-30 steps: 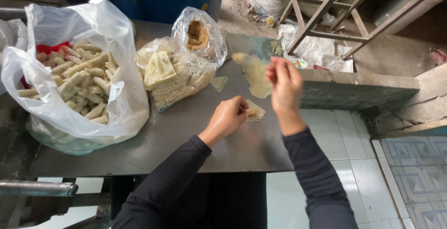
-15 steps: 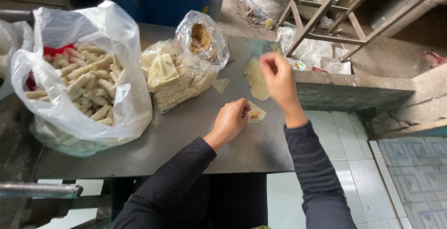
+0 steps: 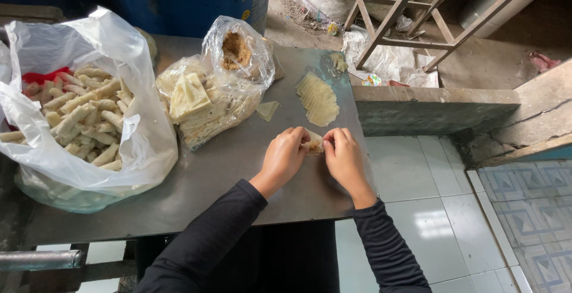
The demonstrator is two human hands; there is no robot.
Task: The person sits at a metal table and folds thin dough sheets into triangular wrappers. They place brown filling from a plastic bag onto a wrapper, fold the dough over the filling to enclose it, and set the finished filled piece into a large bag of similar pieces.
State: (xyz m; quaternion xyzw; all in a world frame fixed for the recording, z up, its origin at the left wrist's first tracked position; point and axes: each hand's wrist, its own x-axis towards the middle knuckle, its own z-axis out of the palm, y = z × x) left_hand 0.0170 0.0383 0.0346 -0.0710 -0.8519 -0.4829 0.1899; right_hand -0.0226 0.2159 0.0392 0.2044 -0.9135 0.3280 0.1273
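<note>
Head view: both hands (fingertips) pinch wrapper (image 3: pixel 313 142)

Two hands (image 3: pixel 285 157) (image 3: pixel 344 157) share one wrapper (image 3: pixel 314 143); three plastic bags (image 3: pixel 128 126) (image 3: pixel 199 105) (image 3: pixel 238 49) and one wrapper stack (image 3: pixel 319 97) sit on one table (image 3: pixel 238 174).

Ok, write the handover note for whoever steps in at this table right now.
Left hand and right hand: both pinch one small filled wrapper between them on the metal table.
Fanned stack of loose wrappers lies just beyond the hands; one stray wrapper beside it.
Bag of wrapper squares and bag of brown filling at centre.
Done: many finished rolls in the large bag on the left.
Left: the roll in hand is only partly closed; the loose wrappers are unfilled.
</note>
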